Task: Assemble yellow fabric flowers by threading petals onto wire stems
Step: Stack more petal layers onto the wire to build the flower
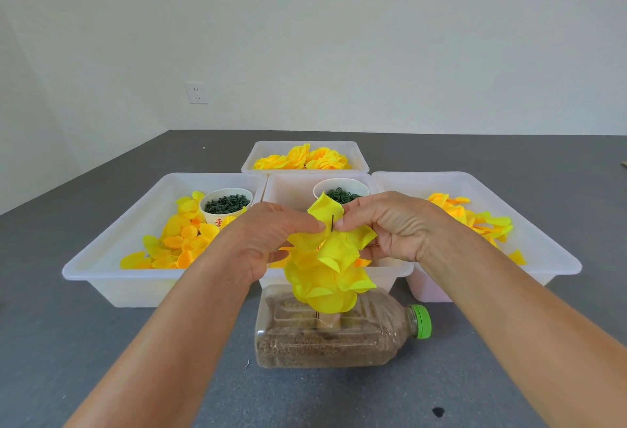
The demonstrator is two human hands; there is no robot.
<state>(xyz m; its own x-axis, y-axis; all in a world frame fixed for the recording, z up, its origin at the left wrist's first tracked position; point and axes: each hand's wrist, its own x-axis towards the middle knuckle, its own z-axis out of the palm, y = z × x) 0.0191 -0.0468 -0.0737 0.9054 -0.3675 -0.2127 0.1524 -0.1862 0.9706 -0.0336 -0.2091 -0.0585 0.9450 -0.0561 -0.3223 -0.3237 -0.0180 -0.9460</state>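
Note:
A thin dark wire stem (332, 223) stands upright from a plastic bottle (339, 336) that lies on its side, filled with brown grain. A stack of yellow fabric petals (327, 275) hangs on the wire. A top yellow petal (324, 208) sits at the wire's tip. My left hand (271, 241) pinches this petal from the left. My right hand (393, 224) pinches it from the right, fingertips close to the wire. The lower part of the wire is hidden by petals.
Several white trays stand behind the bottle: a left tray (112, 258) with loose yellow petals and a cup of green pieces (226, 205), a middle tray (288, 186) with a second cup (341, 191), a right tray (543, 241) with petals, and a far tray (305, 147) with finished flowers.

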